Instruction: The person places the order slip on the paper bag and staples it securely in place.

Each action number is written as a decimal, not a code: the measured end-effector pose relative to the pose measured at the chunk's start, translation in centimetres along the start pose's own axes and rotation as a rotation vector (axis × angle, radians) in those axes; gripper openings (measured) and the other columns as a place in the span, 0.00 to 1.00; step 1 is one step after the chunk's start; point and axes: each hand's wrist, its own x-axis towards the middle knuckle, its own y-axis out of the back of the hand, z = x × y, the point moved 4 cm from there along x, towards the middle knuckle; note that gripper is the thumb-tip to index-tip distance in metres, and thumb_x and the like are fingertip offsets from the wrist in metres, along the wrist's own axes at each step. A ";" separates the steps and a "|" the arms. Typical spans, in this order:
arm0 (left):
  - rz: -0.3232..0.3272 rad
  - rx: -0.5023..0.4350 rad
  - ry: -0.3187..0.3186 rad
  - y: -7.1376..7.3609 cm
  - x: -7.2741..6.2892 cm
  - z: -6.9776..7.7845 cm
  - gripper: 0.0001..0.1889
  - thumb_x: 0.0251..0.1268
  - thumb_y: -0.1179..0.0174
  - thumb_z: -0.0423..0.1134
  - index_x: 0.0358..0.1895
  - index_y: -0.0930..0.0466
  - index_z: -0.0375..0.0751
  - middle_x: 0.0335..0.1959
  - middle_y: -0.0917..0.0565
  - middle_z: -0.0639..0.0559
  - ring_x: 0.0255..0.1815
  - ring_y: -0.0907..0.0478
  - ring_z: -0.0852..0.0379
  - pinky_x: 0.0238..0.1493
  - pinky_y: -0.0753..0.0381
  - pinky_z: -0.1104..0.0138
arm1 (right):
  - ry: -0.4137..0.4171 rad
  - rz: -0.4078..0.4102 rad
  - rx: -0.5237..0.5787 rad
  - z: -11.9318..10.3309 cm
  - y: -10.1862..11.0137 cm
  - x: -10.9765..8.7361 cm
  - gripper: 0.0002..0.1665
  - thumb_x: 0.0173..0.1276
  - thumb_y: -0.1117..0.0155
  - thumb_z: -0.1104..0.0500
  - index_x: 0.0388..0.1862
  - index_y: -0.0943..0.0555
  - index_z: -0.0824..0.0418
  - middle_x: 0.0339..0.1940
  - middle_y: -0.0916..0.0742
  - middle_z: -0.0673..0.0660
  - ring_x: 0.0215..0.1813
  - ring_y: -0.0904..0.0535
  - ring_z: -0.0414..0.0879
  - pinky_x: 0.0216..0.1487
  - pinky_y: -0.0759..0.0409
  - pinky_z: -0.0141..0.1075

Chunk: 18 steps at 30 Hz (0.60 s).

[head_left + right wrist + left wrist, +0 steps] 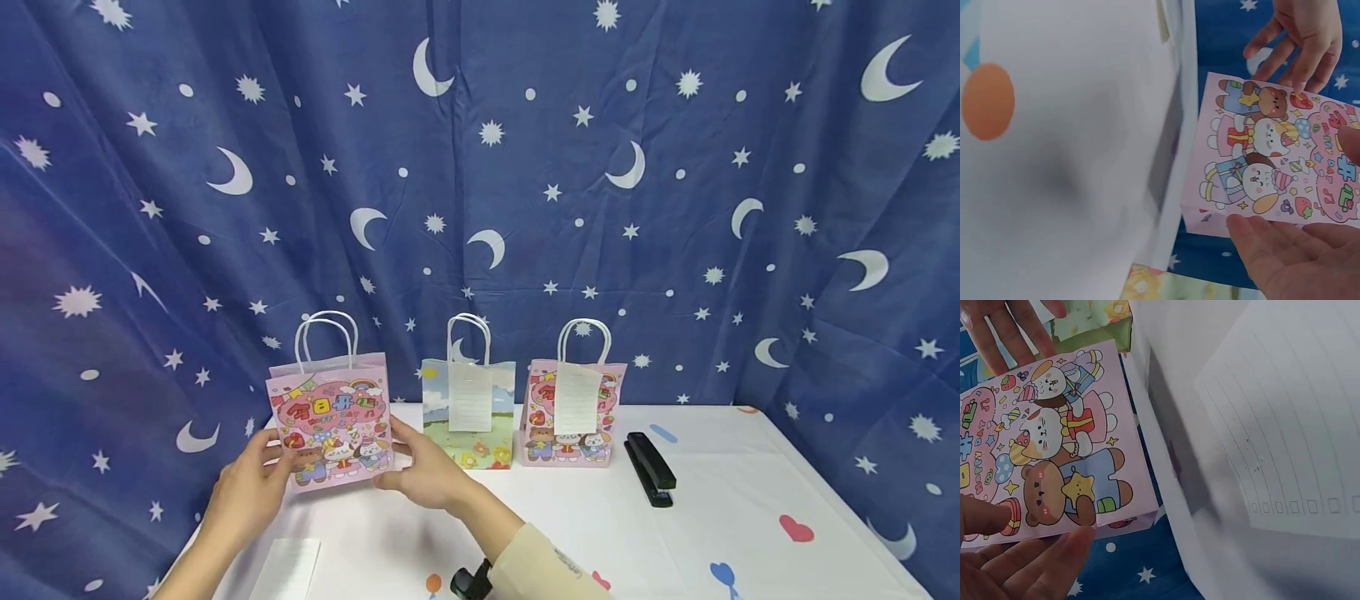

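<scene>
leftmost bag (337, 417): pink, cartoon animals (339, 452) (white handles (350, 350)) | curtain (487, 192): blue, white moons (422, 73)

White table (735, 467), cloth with a red heart print (796, 528) and others. Lined paper (288, 567) lies nearer the wearer than left hand (251, 479). Floral bag (482, 452) stands upright just right of right hand (431, 472), slightly farther back; second, pink-fronted bag (573, 451) next along. Black stapler (649, 468) flat, well right of same hand.

The left forearm (201, 552) and right forearm (489, 518) reach forward, left fingers (262, 440) and right fingers (407, 432) bent toward each other.
</scene>
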 end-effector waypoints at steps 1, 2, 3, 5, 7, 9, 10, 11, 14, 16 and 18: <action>0.015 0.012 -0.005 0.2 -0.3 0.1 0.22 0.80 0.48 0.41 0.68 0.32 0.32 0.58 0.17 0.27 0.54 0.15 0.29 0.50 0.20 0.36 | 0.006 -0.004 0.004 -0.2 0.0 -0.3 0.54 0.63 0.26 0.60 0.84 0.41 0.43 0.80 0.29 0.46 0.80 0.33 0.54 0.70 0.22 0.50; 0.029 0.022 -0.014 0.4 -0.5 0.2 0.20 0.80 0.48 0.41 0.66 0.31 0.32 0.57 0.16 0.27 0.52 0.14 0.30 0.49 0.20 0.36 | 0.012 -0.005 0.006 -0.4 0.1 -0.7 0.53 0.63 0.26 0.61 0.83 0.40 0.43 0.79 0.28 0.47 0.80 0.32 0.54 0.70 0.22 0.50; 0.043 0.029 -0.024 0.6 -0.7 0.3 0.19 0.80 0.47 0.41 0.65 0.29 0.33 0.55 0.15 0.28 0.50 0.13 0.30 0.47 0.20 0.36 | 0.018 -0.007 0.004 -0.6 0.2 -1.1 0.53 0.63 0.26 0.61 0.83 0.40 0.43 0.79 0.27 0.47 0.79 0.32 0.54 0.70 0.21 0.49; 0.069 0.040 -0.045 0.9 -1.2 0.5 0.17 0.80 0.46 0.41 0.62 0.27 0.33 0.53 0.14 0.29 0.47 0.12 0.31 0.44 0.20 0.37 | 0.032 -0.014 0.004 -0.9 0.3 -1.8 0.53 0.63 0.26 0.61 0.83 0.40 0.44 0.78 0.26 0.47 0.79 0.30 0.54 0.69 0.21 0.48; 0.087 0.044 -0.068 1.1 -1.7 0.8 0.15 0.79 0.45 0.40 0.60 0.26 0.34 0.50 0.13 0.30 0.44 0.11 0.32 0.41 0.19 0.38 | 0.042 -0.020 -0.004 -1.2 0.5 -2.6 0.53 0.63 0.26 0.61 0.83 0.40 0.45 0.77 0.26 0.48 0.78 0.29 0.53 0.68 0.21 0.48; 0.098 0.045 -0.080 1.3 -2.2 1.2 0.14 0.79 0.44 0.40 0.58 0.24 0.36 0.49 0.12 0.31 0.43 0.11 0.33 0.37 0.19 0.40 | 0.040 -0.023 -0.020 -1.4 0.8 -3.4 0.52 0.63 0.26 0.60 0.83 0.40 0.46 0.77 0.25 0.48 0.77 0.28 0.52 0.68 0.21 0.47; 0.099 0.043 -0.089 1.3 -2.4 1.4 0.13 0.78 0.43 0.40 0.57 0.24 0.36 0.48 0.11 0.32 0.42 0.11 0.33 0.36 0.18 0.41 | 0.034 -0.022 -0.032 -1.4 1.0 -3.8 0.52 0.64 0.26 0.58 0.83 0.40 0.46 0.77 0.25 0.48 0.77 0.28 0.51 0.68 0.21 0.47; 0.101 0.038 -0.099 1.4 -2.6 1.7 0.12 0.78 0.43 0.39 0.57 0.23 0.37 0.47 0.11 0.33 0.42 0.10 0.34 0.35 0.18 0.42 | 0.029 -0.019 -0.044 -1.5 1.2 -4.2 0.52 0.64 0.26 0.58 0.83 0.40 0.47 0.76 0.24 0.48 0.76 0.28 0.51 0.68 0.21 0.48; 0.105 0.025 -0.135 1.3 -3.2 2.5 0.10 0.77 0.41 0.39 0.54 0.21 0.40 0.43 0.08 0.38 0.37 0.09 0.41 0.31 0.18 0.52 | 0.013 -0.010 -0.064 -1.5 1.8 -5.4 0.51 0.64 0.26 0.56 0.83 0.40 0.49 0.76 0.24 0.50 0.76 0.27 0.50 0.69 0.22 0.50; 0.104 0.009 -0.166 1.1 -3.6 3.0 0.08 0.77 0.40 0.38 0.51 0.21 0.41 0.40 0.08 0.42 0.33 0.10 0.49 0.29 0.20 0.60 | 0.009 -0.004 -0.069 -1.5 2.3 -6.1 0.51 0.65 0.26 0.56 0.83 0.39 0.49 0.76 0.24 0.51 0.76 0.27 0.51 0.69 0.22 0.52; 0.098 0.003 -0.187 0.9 -4.0 3.6 0.05 0.76 0.39 0.38 0.48 0.20 0.43 0.36 0.07 0.48 0.30 0.13 0.57 0.27 0.24 0.65 | 0.013 -0.007 -0.065 -1.5 2.9 -6.7 0.50 0.66 0.26 0.56 0.83 0.39 0.50 0.75 0.23 0.51 0.76 0.27 0.51 0.69 0.23 0.53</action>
